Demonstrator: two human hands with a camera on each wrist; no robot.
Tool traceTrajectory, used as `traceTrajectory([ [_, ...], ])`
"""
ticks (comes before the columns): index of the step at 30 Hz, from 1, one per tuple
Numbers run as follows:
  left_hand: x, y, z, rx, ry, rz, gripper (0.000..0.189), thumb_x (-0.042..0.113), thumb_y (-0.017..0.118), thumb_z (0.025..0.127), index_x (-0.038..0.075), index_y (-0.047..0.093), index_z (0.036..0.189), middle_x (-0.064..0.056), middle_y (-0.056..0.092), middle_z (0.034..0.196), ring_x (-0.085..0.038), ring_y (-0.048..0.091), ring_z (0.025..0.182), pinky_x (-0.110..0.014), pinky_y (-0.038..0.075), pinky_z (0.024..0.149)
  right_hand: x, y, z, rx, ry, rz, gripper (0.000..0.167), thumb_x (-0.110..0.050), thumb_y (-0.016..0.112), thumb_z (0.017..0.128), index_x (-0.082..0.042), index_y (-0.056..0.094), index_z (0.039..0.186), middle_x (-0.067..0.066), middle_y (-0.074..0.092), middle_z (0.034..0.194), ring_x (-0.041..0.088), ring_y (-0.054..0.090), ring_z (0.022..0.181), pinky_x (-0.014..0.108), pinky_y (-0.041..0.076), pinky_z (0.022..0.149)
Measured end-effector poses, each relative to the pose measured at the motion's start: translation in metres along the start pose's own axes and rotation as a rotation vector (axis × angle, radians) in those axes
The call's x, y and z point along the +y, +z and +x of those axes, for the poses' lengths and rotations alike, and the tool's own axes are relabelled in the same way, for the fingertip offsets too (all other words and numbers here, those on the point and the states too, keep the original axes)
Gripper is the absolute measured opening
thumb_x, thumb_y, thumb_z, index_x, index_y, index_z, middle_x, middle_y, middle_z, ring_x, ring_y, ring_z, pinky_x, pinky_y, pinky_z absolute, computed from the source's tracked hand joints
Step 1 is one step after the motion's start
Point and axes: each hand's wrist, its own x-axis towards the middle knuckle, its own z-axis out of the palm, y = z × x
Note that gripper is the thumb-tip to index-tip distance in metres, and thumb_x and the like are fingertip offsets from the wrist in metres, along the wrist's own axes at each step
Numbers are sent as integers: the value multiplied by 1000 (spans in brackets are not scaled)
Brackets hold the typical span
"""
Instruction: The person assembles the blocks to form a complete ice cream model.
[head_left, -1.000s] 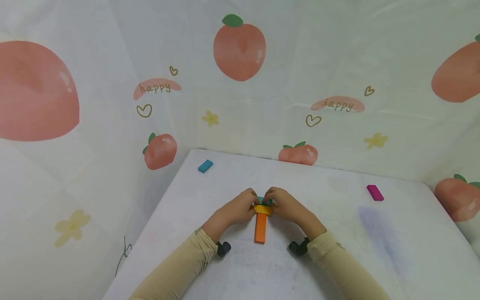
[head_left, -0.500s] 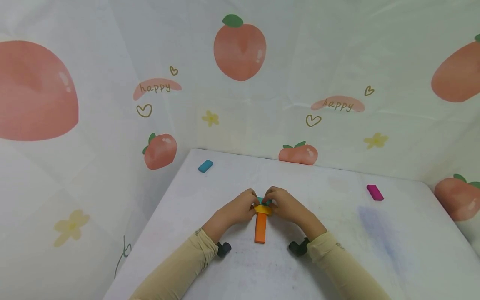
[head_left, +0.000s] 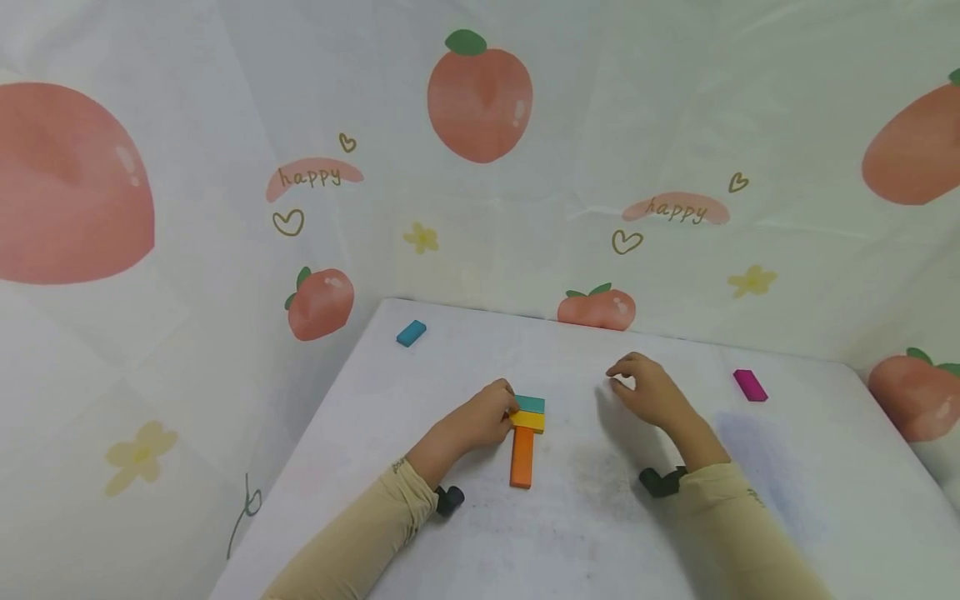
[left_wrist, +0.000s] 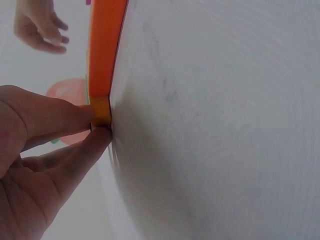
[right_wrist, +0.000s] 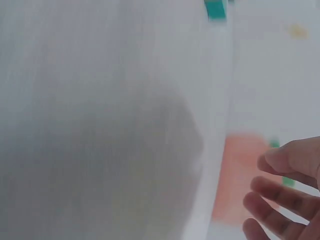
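My left hand (head_left: 483,415) pinches the left end of the yellow block (head_left: 528,421), its fingers also against the teal block (head_left: 531,404). Those two bars lie crosswise, side by side, teal on the far side. An orange block (head_left: 522,458) runs from the yellow one towards me, making a T shape. In the left wrist view, thumb and fingers meet at the end of the yellow block (left_wrist: 102,111), beside the orange block (left_wrist: 106,47). Over the table to the right, my right hand (head_left: 651,393) holds nothing; its fingers are loosely bent and apart in the right wrist view.
A blue block (head_left: 411,333) lies at the table's far left corner. Towards the right lies a magenta block (head_left: 750,386). The white table (head_left: 525,550) ends at a hanging cloth (head_left: 510,225) printed with peaches.
My right hand has let go of the blocks and moved right, leaving the teal block's top in view. The left hand has stayed at the blocks, which have barely moved.
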Motion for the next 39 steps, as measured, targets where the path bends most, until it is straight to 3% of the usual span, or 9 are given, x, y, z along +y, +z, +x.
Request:
traceTrajectory([
  [6, 1, -1, -1, 7, 13, -1, 25, -5, 65, 98, -8, 76, 120, -16, 65, 125, -25, 67, 118, -33, 58, 106, 49, -36, -17, 80, 65, -60, 19, -4, 68, 96, 8, 76, 109, 29, 71, 112, 49, 69, 102, 64, 55, 89],
  [11, 3, -3, -3, 6, 4, -1, 25, -5, 64, 99, -8, 76, 121, -16, 65, 125, -25, 67, 118, -33, 58, 106, 81, -63, -32, 99, 173, -108, 26, -9, 67, 98, 12, 73, 113, 39, 65, 118, 56, 66, 105, 68, 54, 87],
  [15, 4, -3, -3, 4, 7, 6, 25, -5, 64, 99, -8, 76, 121, -16, 65, 125, -25, 67, 119, -33, 57, 106, 108, -76, -44, 149, 262, -143, 31, -11, 64, 98, 15, 71, 113, 41, 65, 110, 56, 63, 100, 66, 52, 83],
  [21, 3, -1, -3, -10, 7, 13, 24, -3, 65, 100, -6, 77, 120, -14, 64, 125, -23, 67, 121, -31, 57, 106, 143, -87, -63, 102, 424, -167, 38, -10, 57, 96, 19, 64, 118, 47, 60, 118, 66, 55, 109, 72, 48, 89],
  [28, 1, 1, -2, -15, -2, 25, 23, -3, 63, 101, -4, 77, 120, -12, 64, 124, -20, 66, 119, -30, 57, 107, 156, -91, -68, 53, 525, -142, 42, -11, 57, 94, 21, 60, 121, 49, 55, 122, 65, 51, 112, 72, 46, 93],
  [39, 4, -2, -4, -15, 3, 17, 21, -3, 65, 100, -4, 78, 116, -12, 64, 121, -20, 66, 116, -30, 57, 106, 156, -90, -67, 12, 602, -71, 44, -11, 59, 94, 23, 58, 123, 44, 60, 115, 55, 56, 101, 64, 50, 85],
])
